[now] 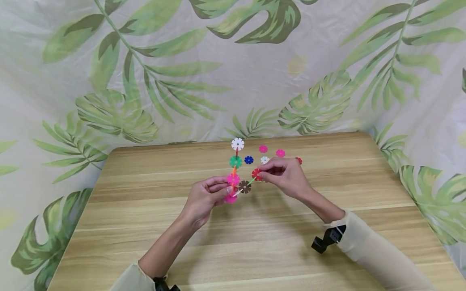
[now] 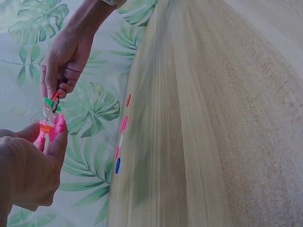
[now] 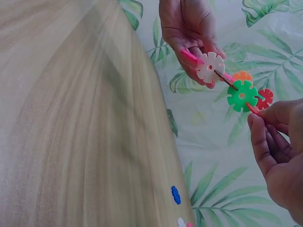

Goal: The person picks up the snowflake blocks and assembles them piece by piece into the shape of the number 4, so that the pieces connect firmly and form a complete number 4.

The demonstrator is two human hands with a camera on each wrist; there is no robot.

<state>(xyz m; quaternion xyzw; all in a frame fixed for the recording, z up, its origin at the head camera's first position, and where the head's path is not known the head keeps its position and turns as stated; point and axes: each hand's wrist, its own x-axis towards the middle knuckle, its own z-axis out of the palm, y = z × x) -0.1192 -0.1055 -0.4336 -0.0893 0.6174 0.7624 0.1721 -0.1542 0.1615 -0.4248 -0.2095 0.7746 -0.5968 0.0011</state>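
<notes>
Several notched plastic snowflake discs are slotted together into a bent chain held above the table. In the head view its upright side runs from a white disc (image 1: 238, 144) at the top through a green disc (image 1: 235, 162) down to a pink disc (image 1: 233, 179). My left hand (image 1: 205, 199) pinches the chain around the pink discs at its lower corner. From there a brown disc (image 1: 245, 186) and an edge-on green disc (image 3: 242, 96) lead right to a red disc (image 1: 256, 174). Thumb and fingers of my right hand (image 1: 286, 176) pinch that red disc, which they partly cover.
Loose discs lie on the wooden table (image 1: 153, 226) behind the hands: a blue disc (image 1: 248, 160), a white disc (image 1: 264, 160), two pink discs, one being this pink disc (image 1: 263, 149), and a red disc (image 1: 299, 160). A leaf-patterned cloth (image 1: 251, 72) hangs behind the table.
</notes>
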